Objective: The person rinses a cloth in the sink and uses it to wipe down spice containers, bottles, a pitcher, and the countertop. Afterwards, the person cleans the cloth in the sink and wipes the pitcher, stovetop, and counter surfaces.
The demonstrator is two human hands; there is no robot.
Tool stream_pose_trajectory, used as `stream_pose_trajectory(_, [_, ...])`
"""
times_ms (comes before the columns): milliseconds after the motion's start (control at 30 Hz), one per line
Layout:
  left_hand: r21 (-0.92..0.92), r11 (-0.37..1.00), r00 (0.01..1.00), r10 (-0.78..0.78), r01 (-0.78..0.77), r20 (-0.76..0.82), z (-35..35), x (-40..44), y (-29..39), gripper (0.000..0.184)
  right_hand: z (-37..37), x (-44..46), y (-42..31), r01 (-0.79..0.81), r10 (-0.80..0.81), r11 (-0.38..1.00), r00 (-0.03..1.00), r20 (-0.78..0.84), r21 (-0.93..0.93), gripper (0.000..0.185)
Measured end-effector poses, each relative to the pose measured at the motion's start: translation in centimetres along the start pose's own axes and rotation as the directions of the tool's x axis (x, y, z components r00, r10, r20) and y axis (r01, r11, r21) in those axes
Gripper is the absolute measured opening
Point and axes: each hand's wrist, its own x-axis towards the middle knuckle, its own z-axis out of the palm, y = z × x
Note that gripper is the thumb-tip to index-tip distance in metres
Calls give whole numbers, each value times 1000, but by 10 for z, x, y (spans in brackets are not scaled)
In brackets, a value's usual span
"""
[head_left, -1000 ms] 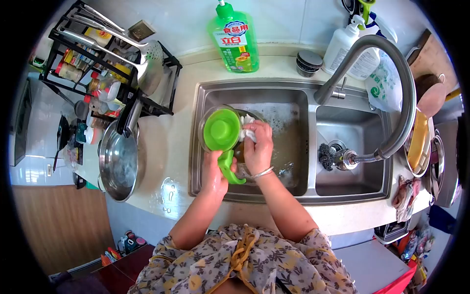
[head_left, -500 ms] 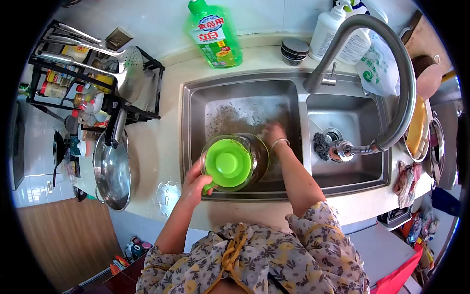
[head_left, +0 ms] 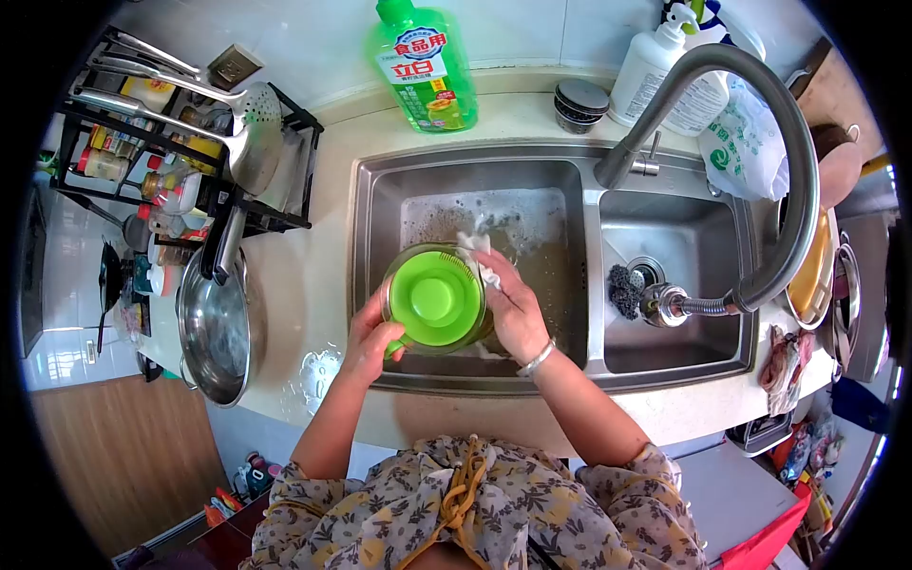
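Head view. 1 green-topped clear pitcher (head_left: 437,296) is held over the left basin (head_left: 562,185) of a 2-basin steel sink, near its front edge. Left hand (head_left: 369,342): closed around the pitcher's green handle. Right hand (head_left: 518,318): fingers extended, holding 1 bunched white cloth (head_left: 473,245) at the pitcher's side.

Containers: left basin holds cloudy water with suds along the far side. Right basin (head_left: 684,228) holds 1 dark scrubber (head_left: 624,290), just beside the spray head (head_left: 662,306) of the arched faucet (head_left: 807,171). 1 green dish-soap bottle (head_left: 425,71) stands on the counter behind the sink; 1 steel pot (head_left: 249,328) sits at left, its contents unclear under reflections. At right, 1 pan holds a yellow object (head_left: 815,271).

Hidden or unclear: the pitcher's interior is covered by its green top; most of the handle lies under the left hand; part of the cloth is behind the right fingers. Jars in the black rack (head_left: 302,114) overlap; count uncertain.

Counts: 2 hands, 2 basins, 1 pitcher, 1 cloth, 1 scrubber, 1 faucet.
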Motion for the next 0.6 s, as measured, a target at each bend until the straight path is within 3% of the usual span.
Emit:
stream_pose_trajectory(33, [37,999,1000,3,-4,26,-1,-1,4,69,-3,7,7,114,-107,985,993,57,-132,42])
stream_pose_trajectory(100, [73,997,999,0,-3,50,-1,-3,11,70,-10,26,6,107,-92,989,985,146,-104,37])
stream_pose_trajectory(167, [191,982,992,-17,-6,121,-3,-6,17,71,-13,43,9,6,-5,1000,936,351,0,34])
stream_pose_trajectory(200, [188,982,993,-21,-1,116,-4,-7,17,71,-16,48,0,-206,168,977,894,415,48,32])
stream_pose_trajectory(233, [229,973,990,-59,28,126,-5,-6,17,71,-17,53,5,-208,170,977,892,419,45,32])
stream_pose_trajectory(300, [265,963,987,-95,57,132,-6,-5,14,71,-20,64,22,-422,326,905,768,551,54,33])
stream_pose_trajectory(367, [261,962,987,-113,80,118,-3,-4,7,70,-27,74,36,-410,354,912,756,551,-23,34])
stream_pose_trajectory(433, [288,950,974,-171,122,149,-3,0,6,68,-33,82,67,-310,431,896,777,459,-317,36])
stream_pose_trajectory(500, [258,966,969,-50,-14,241,-1,4,-2,67,-43,85,118,-290,439,884,784,439,-366,35])
stream_pose_trajectory(567, [264,964,967,-37,-32,253,-6,8,-8,66,-52,81,139,3,336,650,896,291,-760,32])
stream_pose_trajectory(600, [280,957,957,-15,-70,291,-8,10,-9,65,-59,82,167,-91,483,527,850,210,-845,31])
